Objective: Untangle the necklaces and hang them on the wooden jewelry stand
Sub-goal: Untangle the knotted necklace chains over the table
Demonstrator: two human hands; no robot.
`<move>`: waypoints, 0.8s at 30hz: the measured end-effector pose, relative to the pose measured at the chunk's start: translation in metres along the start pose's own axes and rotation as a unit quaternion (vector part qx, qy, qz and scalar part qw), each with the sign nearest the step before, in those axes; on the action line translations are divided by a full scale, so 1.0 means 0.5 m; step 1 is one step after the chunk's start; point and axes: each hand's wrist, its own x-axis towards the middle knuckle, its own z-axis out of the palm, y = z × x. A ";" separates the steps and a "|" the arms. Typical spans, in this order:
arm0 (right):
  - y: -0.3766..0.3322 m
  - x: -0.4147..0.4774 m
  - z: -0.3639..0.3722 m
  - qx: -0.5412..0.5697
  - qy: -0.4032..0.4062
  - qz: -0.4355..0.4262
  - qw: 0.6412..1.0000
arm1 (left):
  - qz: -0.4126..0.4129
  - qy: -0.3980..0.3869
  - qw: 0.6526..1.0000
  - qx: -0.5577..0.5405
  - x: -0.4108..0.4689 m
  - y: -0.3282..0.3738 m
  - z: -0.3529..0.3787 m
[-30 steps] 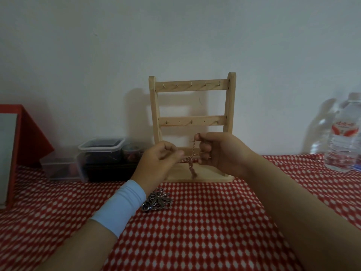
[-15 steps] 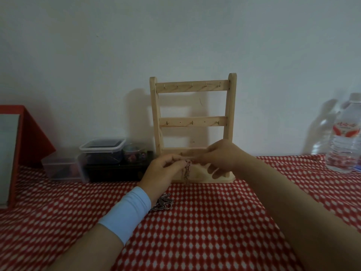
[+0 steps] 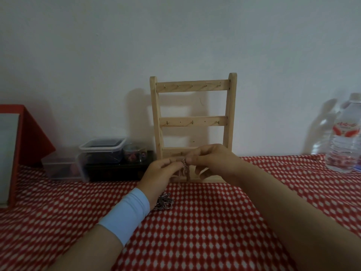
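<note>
A wooden jewelry stand (image 3: 192, 120) with three hooked rungs stands upright against the wall; no chain hangs on its hooks. In front of its base my left hand (image 3: 160, 174) and my right hand (image 3: 212, 161) meet fingertip to fingertip, both pinching a thin pinkish necklace chain (image 3: 184, 170) whose loops dangle just above the tablecloth. A small heap of tangled silver necklaces (image 3: 163, 202) lies on the cloth beside my left wrist, which wears a light blue band.
The table carries a red-and-white patterned cloth (image 3: 205, 231). Clear plastic containers (image 3: 101, 153) and a dark box sit left of the stand. A red box (image 3: 25, 137) stands at far left, a water bottle (image 3: 345, 139) at far right.
Both hands have dropped from mid-stand height to just above the cloth and drawn closer together, still holding the chain. The dangling loops now hang lower.
</note>
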 end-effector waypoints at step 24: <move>0.012 -0.001 -0.013 -0.132 -0.107 -0.003 0.985 | 0.176 -0.011 0.959 0.221 -0.014 -0.036 0.009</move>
